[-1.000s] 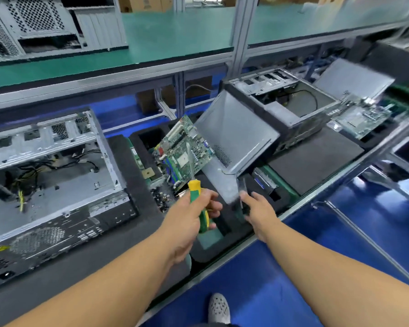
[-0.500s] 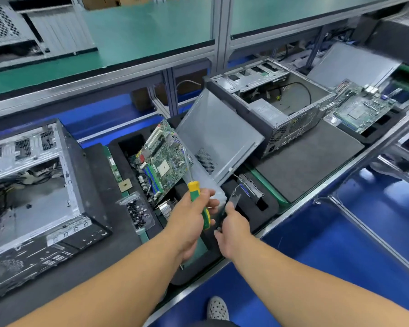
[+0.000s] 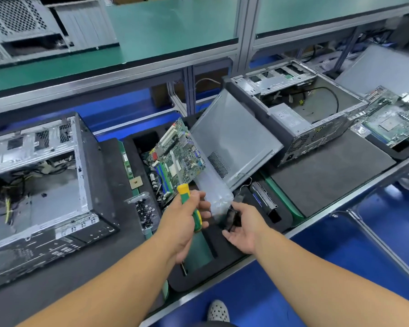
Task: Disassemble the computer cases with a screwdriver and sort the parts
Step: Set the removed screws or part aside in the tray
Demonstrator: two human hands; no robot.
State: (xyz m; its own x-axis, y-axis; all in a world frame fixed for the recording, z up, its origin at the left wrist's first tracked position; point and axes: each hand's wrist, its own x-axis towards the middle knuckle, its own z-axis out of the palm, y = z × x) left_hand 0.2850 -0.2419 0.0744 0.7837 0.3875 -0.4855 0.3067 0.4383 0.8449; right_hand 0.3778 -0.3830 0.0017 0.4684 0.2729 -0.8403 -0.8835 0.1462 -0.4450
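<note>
Gripping the green-and-yellow screwdriver (image 3: 189,208) in a closed fist, the left hand (image 3: 187,220) sits just in front of the tilted motherboard (image 3: 177,156). The right hand (image 3: 244,226), fingers curled round a small black part (image 3: 232,218), lies right of the motherboard, over the black foam tray (image 3: 222,263). An open computer case (image 3: 45,185) lies left of the motherboard on the tabletop (image 3: 80,274); a second case (image 3: 300,109) stands to its right.

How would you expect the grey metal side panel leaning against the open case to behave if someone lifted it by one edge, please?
The grey side panel looks like thin sheet metal, so it is probably light yet stiff, perhaps flexing slightly. It stands tilted against the open case, so a nudge could make it slide or fall flat. Its folded edges may be sharp.
</note>
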